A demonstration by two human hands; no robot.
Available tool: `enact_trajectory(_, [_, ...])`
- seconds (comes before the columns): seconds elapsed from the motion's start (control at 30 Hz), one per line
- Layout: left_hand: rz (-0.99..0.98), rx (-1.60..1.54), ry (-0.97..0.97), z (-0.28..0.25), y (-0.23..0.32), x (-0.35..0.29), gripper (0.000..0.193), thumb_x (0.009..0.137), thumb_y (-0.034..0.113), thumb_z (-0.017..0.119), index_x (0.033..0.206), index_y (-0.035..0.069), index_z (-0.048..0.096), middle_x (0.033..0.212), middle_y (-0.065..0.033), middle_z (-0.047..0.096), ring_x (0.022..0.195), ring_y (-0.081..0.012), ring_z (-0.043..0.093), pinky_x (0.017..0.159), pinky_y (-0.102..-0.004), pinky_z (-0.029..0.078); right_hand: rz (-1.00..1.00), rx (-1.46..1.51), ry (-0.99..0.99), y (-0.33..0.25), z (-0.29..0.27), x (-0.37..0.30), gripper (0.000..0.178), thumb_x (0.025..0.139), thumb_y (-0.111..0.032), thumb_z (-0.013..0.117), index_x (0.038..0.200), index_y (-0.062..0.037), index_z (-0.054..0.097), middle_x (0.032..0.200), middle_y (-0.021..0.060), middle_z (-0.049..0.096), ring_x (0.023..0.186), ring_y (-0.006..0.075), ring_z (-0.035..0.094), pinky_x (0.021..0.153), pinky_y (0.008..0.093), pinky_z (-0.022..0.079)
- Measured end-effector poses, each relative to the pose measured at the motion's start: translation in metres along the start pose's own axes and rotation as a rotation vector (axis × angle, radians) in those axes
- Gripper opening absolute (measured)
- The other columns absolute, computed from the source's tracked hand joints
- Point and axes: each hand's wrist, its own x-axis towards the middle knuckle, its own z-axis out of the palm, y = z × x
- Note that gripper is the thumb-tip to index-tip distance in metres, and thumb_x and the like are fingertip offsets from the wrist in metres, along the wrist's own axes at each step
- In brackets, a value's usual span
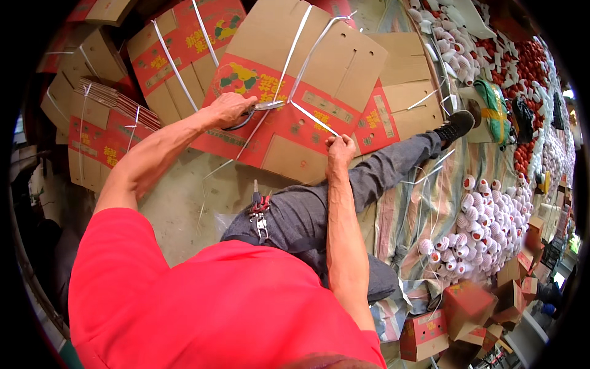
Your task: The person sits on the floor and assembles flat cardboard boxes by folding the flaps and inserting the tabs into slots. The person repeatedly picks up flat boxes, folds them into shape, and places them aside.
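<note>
A flattened red and brown cardboard box (344,58), seemingly the top of a bundle, lies in front of me with white plastic straps (293,52) around it. My left hand (231,111) is closed around the dark handles of a pair of scissors (269,106). Their metal blades lie at the strap, close to where its strands meet; whether they have cut it I cannot tell. Pinched in my right hand (340,149), at the bundle's near edge, is the end of a white strap (313,119) drawn tight toward me.
More strapped carton bundles (114,132) lie to the left. My outstretched leg (381,166) runs along the bundle's right side. Apples in white foam nets (479,227) are heaped on a striped tarp (393,227) at right. Assembled boxes (424,335) stand at the lower right.
</note>
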Motion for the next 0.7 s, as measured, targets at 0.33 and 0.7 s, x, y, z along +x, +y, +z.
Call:
enact_trajectory(0.33, [0.477,-0.604,0.256,-0.034,0.153,0.046,0.04,0.091,0.004,0.063,0.131,0.006,0.057,0.107,-0.0228,0.071,0.1,-0.046,0.068,0.083,-0.0516,0.054,-0.198,-0.18,-0.262,0.045,0.029,-0.015,0.017,0.101,-0.01,0.056,0.114,-0.001,0.061,0.093,0.0103,0.071,0.081,0.0189,0.068,0.072,0.0368,0.054])
enact_trajectory(0.7, [0.35,-0.852,0.498,0.024,0.198,0.036,0.041,0.103,0.004,0.064,0.143,0.002,0.054,0.102,-0.0066,0.063,0.088,-0.0153,0.063,0.081,-0.0316,0.053,-0.562,-0.224,-0.239,-0.03,-0.032,-0.1,0.019,0.097,-0.01,0.057,0.106,0.0032,0.068,0.086,0.0204,0.072,0.081,0.0319,0.072,0.075,0.0457,0.056])
